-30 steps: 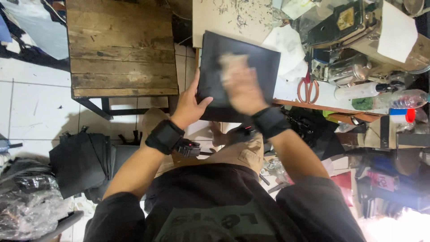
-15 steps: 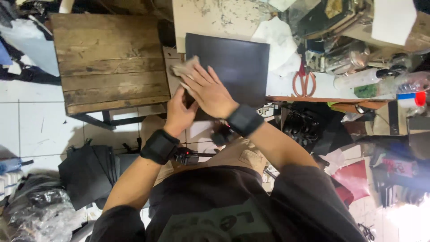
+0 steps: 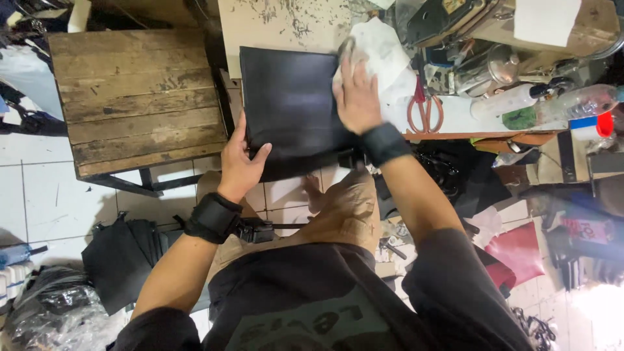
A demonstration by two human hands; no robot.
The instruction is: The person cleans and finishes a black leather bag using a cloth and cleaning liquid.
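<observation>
One black panel (image 3: 292,107) corner hidden under right hand (image 3: 356,97)

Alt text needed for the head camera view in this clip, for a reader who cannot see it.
Seen from above, a seated person's left hand grips the near edge of a flat black panel while the right hand presses a white cloth against its far right edge. A wooden stool stands to the left, red-handled scissors on the cluttered bench to the right.

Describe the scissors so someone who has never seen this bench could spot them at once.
Start at the large black panel that the left hand steadies. Go past the right hand pressing a white cloth at its right edge. The scissors lie just beyond, the only thing there with two orange-red loop handles.
</observation>
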